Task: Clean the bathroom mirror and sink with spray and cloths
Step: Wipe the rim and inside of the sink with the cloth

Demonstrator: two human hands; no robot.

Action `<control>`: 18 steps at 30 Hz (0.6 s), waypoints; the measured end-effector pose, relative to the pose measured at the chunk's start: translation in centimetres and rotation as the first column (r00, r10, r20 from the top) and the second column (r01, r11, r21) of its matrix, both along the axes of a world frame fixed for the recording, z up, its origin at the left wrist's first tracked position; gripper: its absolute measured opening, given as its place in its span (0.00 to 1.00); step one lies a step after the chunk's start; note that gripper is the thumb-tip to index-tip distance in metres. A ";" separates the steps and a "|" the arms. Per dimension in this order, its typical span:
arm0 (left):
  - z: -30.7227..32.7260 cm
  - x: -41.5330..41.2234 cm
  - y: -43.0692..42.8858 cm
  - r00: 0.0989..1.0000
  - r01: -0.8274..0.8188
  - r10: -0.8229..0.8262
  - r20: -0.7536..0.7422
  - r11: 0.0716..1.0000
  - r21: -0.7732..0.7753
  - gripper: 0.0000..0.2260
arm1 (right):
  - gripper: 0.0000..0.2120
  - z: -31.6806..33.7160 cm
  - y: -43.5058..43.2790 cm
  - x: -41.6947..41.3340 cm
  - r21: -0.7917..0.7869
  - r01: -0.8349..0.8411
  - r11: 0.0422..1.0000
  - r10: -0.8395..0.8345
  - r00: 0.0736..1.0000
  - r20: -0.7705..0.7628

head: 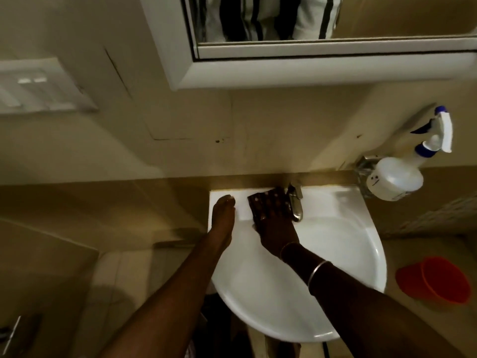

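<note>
A white wall sink (348, 241) fills the lower middle of the head view, with a chrome tap (296, 202) at its back rim. My right hand (277, 228) presses a dark patterned cloth (267, 202) flat on the back ledge, just left of the tap. My left hand (223, 215) rests with straight fingers on the sink's left rear corner. A white spray bottle (402, 174) with a blue collar sits in a wall holder at the right. The mirror (309, 19) in a white frame hangs above.
A red plastic mug (436, 280) lies on the floor to the right of the sink. A white switch plate (38, 86) is on the wall at the left. A doorway or dark cabinet lies at the lower left.
</note>
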State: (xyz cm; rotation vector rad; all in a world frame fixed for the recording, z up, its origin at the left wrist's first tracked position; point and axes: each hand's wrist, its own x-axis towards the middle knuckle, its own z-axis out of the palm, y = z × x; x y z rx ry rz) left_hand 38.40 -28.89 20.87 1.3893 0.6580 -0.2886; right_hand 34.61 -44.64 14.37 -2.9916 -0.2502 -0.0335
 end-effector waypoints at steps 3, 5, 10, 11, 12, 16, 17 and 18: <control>-0.2 -1.1 1.5 0.994 0.021 -0.029 0.104 0.997 0.077 0.15 | 0.34 -0.4 0.5 0.3 0.051 0.053 0.997 -0.055 0.997 0.057; -0.4 -1.9 2.1 0.985 -0.001 -0.018 0.172 0.994 0.108 0.15 | 0.32 -0.7 1.4 0.9 0.067 0.089 0.994 -0.093 0.994 0.059; -1.2 -3.4 3.9 0.969 -0.116 0.091 0.229 0.988 0.097 0.13 | 0.33 -0.8 5.8 1.9 0.164 0.176 0.971 -0.184 0.982 0.031; -1.5 -3.6 4.4 0.966 -0.138 0.113 0.231 0.985 0.098 0.12 | 0.32 -0.6 7.0 2.2 0.177 0.145 0.974 -0.151 0.988 0.024; -2.0 -3.8 4.9 0.965 -0.157 0.132 0.228 0.983 0.096 0.11 | 0.31 -0.5 8.4 2.2 0.186 0.097 0.978 -0.101 0.995 0.014; -3.6 -4.7 6.1 0.942 -0.249 0.245 0.229 0.968 -0.009 0.12 | 0.28 -0.2 13.0 1.8 0.266 -0.160 0.951 0.162 0.987 0.014; -3.9 -4.9 6.3 0.938 -0.271 0.268 0.219 0.962 -0.016 0.12 | 0.28 -0.2 13.5 1.6 0.260 -0.210 0.942 0.212 0.977 0.021; -4.3 -5.1 6.5 0.935 -0.290 0.290 0.204 0.957 -0.026 0.13 | 0.28 -0.2 13.4 1.4 0.244 -0.255 0.936 0.255 0.966 0.031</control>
